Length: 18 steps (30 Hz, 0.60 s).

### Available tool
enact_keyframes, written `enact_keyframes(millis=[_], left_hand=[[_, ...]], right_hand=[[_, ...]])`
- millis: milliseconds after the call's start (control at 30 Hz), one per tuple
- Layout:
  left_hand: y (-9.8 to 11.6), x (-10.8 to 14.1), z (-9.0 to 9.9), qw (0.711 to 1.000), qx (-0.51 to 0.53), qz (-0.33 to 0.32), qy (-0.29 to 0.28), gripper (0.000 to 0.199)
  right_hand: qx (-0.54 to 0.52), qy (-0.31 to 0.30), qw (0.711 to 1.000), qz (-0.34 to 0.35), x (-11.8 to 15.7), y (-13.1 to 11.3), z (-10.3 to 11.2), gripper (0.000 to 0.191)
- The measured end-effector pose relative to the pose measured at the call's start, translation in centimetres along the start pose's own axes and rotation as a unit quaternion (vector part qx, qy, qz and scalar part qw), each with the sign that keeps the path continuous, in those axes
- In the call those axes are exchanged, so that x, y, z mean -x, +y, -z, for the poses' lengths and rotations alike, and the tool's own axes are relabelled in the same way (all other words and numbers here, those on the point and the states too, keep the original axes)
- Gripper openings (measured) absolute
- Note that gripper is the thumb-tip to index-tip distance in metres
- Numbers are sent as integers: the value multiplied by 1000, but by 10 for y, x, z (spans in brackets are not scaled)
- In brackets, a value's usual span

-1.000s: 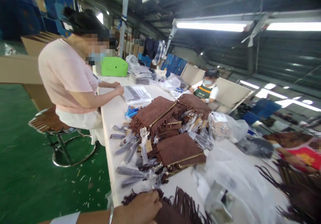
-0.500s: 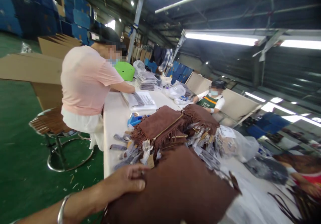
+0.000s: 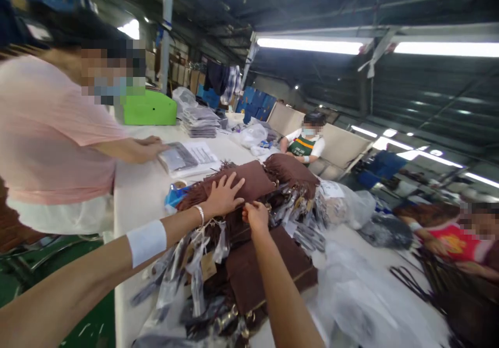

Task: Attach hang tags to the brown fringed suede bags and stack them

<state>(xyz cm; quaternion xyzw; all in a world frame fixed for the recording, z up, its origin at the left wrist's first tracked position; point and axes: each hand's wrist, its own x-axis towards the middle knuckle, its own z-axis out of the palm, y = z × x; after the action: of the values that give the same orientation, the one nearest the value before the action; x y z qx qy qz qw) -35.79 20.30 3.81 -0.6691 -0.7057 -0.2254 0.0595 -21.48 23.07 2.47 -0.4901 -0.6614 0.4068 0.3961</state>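
Note:
My left hand (image 3: 224, 196) lies spread on a brown fringed bag (image 3: 253, 177) on top of a pile, its fingers stretched out. Beside it, my right hand (image 3: 257, 216) is closed in a pinch at the bag's near edge; the exact part between the fingertips is hidden. Closer to me, under my right forearm, lies another brown bag (image 3: 247, 275) with a zipped edge and metal rings. A second fringed bag (image 3: 292, 174) rests on the pile just behind. Plastic-wrapped straps and a cardboard tag (image 3: 208, 266) hang around the bags.
On the left a person in pink (image 3: 50, 134) leans over the white table (image 3: 130, 192), near packed grey goods (image 3: 200, 121) and a green box (image 3: 150, 108). Clear plastic bags (image 3: 362, 291) lie at right. Another person (image 3: 306, 142) works across the table, and one in red sits far right.
My left hand has moved forward from the near brown bag onto the fringed bag on the pile. My right hand has come into view. The view has shifted left and closer, and the near bag lies lower.

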Motion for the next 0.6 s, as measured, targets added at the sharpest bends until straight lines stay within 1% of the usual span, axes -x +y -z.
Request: enact_keyframes(millis=[67,133,233,267,300,367,433,467,533,600], left_hand=[[6,3,-24,999,-31,-11,18,68],[6,1,-37,998,-47,-23,23,66],[1,-9,-45,999,-43,-14,1,67],[-1,-11,-45,999,-41,-12,-3,67],[-2,-12,-45,999,-41,-11,-5,67],[-1,-11,-43,999,-46,-11,-6,68],[3,-6,-38,998,-56,-6,-8,68],[5,-4,-36,998,-60,-5,-10,68],[10,2,-30,998,-65,-6,-10,68],[15,8,-24,998,-66,-11,-13,66]], right_hand=[[52,1,999,17,32,35,20,14],[104,10,994,33,75,65,50,17],[185,44,981,43,135,99,97,35],[222,56,972,46,149,108,109,44],[243,73,967,27,160,114,119,51],[244,114,961,-57,169,121,127,63],[198,148,956,-156,166,120,126,71],[173,161,953,-187,161,117,125,74],[125,178,953,-212,147,110,122,72],[51,181,957,-223,132,101,121,56]])
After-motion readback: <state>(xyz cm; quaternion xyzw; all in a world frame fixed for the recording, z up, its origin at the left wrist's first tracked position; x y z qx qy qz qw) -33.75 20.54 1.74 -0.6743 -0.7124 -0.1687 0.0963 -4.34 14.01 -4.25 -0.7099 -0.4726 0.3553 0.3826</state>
